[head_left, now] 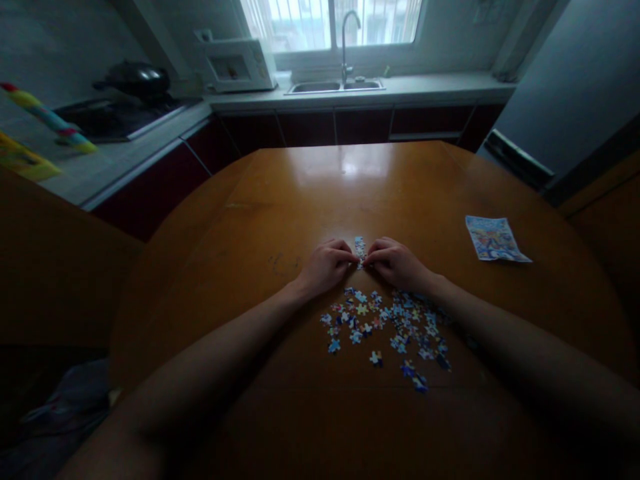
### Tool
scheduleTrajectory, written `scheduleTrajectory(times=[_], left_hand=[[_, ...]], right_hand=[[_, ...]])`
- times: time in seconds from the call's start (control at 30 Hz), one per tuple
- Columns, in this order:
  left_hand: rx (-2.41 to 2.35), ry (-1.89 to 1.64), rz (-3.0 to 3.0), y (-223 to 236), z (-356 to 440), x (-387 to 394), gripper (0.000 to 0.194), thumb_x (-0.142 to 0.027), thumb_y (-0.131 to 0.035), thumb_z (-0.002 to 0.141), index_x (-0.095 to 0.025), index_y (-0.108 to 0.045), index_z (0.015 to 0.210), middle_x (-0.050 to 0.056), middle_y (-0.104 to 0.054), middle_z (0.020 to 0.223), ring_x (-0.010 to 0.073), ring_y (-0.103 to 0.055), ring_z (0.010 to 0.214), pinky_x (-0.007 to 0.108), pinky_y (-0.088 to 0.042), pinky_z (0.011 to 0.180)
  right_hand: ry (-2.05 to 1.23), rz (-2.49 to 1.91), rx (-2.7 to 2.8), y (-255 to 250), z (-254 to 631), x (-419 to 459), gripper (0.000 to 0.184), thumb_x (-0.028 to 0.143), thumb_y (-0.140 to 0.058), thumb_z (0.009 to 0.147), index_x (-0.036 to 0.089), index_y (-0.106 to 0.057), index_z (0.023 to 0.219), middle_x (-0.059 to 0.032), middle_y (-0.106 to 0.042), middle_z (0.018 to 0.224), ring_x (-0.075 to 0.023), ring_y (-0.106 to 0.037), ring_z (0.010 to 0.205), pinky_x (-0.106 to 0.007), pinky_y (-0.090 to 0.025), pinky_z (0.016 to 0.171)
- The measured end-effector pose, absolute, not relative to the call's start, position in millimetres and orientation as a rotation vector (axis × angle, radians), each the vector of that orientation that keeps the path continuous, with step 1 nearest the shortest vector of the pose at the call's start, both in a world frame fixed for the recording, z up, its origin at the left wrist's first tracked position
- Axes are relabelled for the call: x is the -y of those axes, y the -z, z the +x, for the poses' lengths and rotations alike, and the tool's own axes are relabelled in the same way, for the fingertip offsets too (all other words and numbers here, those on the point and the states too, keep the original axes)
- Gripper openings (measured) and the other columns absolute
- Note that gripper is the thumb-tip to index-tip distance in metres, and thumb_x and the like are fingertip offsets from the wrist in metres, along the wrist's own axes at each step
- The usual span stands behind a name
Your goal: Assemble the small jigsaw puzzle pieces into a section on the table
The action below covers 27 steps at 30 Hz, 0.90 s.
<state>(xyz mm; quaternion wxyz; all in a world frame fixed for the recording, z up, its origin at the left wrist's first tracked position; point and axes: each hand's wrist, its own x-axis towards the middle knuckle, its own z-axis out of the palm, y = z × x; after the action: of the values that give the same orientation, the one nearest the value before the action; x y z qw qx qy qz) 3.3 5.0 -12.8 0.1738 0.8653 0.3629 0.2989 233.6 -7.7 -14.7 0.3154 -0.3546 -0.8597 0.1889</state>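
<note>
Between left hand point(326, 265) and right hand point(395, 263), puzzle strip point(359, 245); printed sheet point(495, 241) illegible.

Puzzle pieces point(384, 315) mix blue with white; the table point(300, 193) is brown.

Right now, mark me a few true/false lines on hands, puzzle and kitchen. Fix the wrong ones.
1. The left hand and right hand both have fingertips at the narrow puzzle strip. True.
2. The loose pieces lie beyond the strip, toward the window. False: the loose pieces lie on the person's side of it, between the arms.
3. A printed sheet lies on the table, off to the right of the right hand. True.
4. The pot sits in the sink. False: the pot is on the stove, at the left.
5. The microwave stands on the counter, left of the faucet. True.
</note>
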Motion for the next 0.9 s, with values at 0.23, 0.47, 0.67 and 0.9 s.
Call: scheduleTrajectory(times=[0.23,0.47,0.67,0.9], left_hand=[[-1.022,-0.838,2.460,12.4,2.7,-5.1,0.023,-0.011,-0.063,0.089,-0.026,-0.080,0.092,0.003,-0.069,0.088,0.0173,-0.061,0.086,0.033,-0.049,0.081],[-1.012,-0.842,2.453,13.3,2.5,-6.0,0.020,-0.016,-0.063,0.090,-0.027,-0.080,0.092,0.004,-0.069,0.088,0.0178,-0.061,0.085,0.034,-0.050,0.081],[-1.022,-0.842,2.433,13.0,2.8,-5.9,0.020,-0.015,-0.063,0.089,-0.026,-0.080,0.092,0.004,-0.069,0.088,0.0181,-0.060,0.086,0.034,-0.050,0.081],[-1.016,-0.828,2.452,14.6,2.3,-7.0,0.021,-0.014,-0.063,0.088,-0.026,-0.080,0.092,0.004,-0.069,0.089,0.0182,-0.060,0.087,0.034,-0.050,0.082]], right_hand=[[-0.474,-0.915,2.261,11.0,232.3,9.9,0.024,0.010,-0.057,0.087,0.021,-0.077,0.088,-0.0068,-0.069,0.087,-0.0210,-0.060,0.088,-0.036,-0.048,0.081],[-0.479,-0.942,2.295,11.9,233.8,9.4,0.022,0.013,-0.059,0.089,0.026,-0.077,0.088,-0.0054,-0.069,0.090,-0.0209,-0.060,0.089,-0.036,-0.048,0.082],[-0.485,-0.947,2.285,11.6,233.0,9.4,0.023,0.013,-0.057,0.089,0.025,-0.077,0.091,-0.0057,-0.069,0.090,-0.0211,-0.060,0.091,-0.036,-0.048,0.084],[-0.485,-0.933,2.285,12.0,233.8,9.8,0.023,0.011,-0.057,0.088,0.024,-0.076,0.087,-0.0058,-0.068,0.089,-0.0206,-0.060,0.089,-0.035,-0.048,0.082]])
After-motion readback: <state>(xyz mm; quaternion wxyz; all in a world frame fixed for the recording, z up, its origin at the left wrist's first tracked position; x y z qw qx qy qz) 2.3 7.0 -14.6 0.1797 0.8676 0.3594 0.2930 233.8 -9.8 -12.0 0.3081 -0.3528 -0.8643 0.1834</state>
